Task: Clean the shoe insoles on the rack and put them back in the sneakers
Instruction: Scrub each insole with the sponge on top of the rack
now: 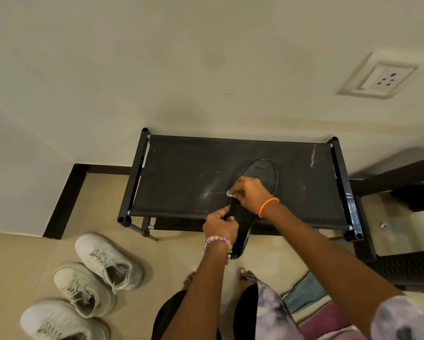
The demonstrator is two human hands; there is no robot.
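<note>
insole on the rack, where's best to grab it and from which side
Probably the heel end of the insole, pinched by the edge from the near side: it overhangs the rack front, so fingers fit above and below. The left hand already holds there.

The right hand (pixel 251 193) hides the insole's (pixel 265 171) middle.

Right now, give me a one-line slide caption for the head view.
Left hand steadies a dark insole on the black rack while right hand scrubs it.
</note>
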